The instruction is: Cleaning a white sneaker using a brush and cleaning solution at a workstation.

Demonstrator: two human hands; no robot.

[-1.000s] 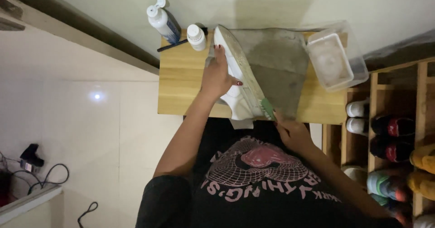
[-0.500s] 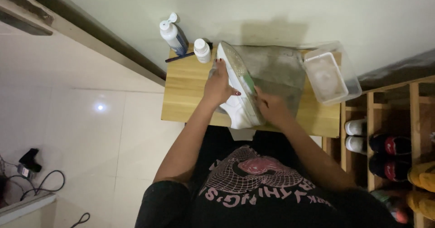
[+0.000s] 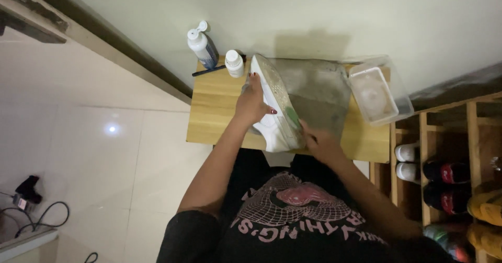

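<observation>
On the tiled floor at the far left lies a black plug with a coiled cable (image 3: 31,205). Further right stands a small wooden table (image 3: 214,111) against the wall. At its far left corner a white pump bottle (image 3: 201,46) stands upright, with a small white bottle (image 3: 235,63) just beside it and a thin black stick (image 3: 209,70) lying between them.

The left hand (image 3: 252,102) grips the side of a white shoe (image 3: 275,106), which is tipped on its edge with the sole facing right, over a grey cloth (image 3: 319,93) spread on the table. The right hand (image 3: 320,143) is closed around a small green thing (image 3: 293,117) pressed against the sole near the heel; what it is cannot be told.

A clear plastic tub (image 3: 377,93) sits at the table's right end. Right of it, a wooden rack (image 3: 470,137) holds pairs of shoes.
</observation>
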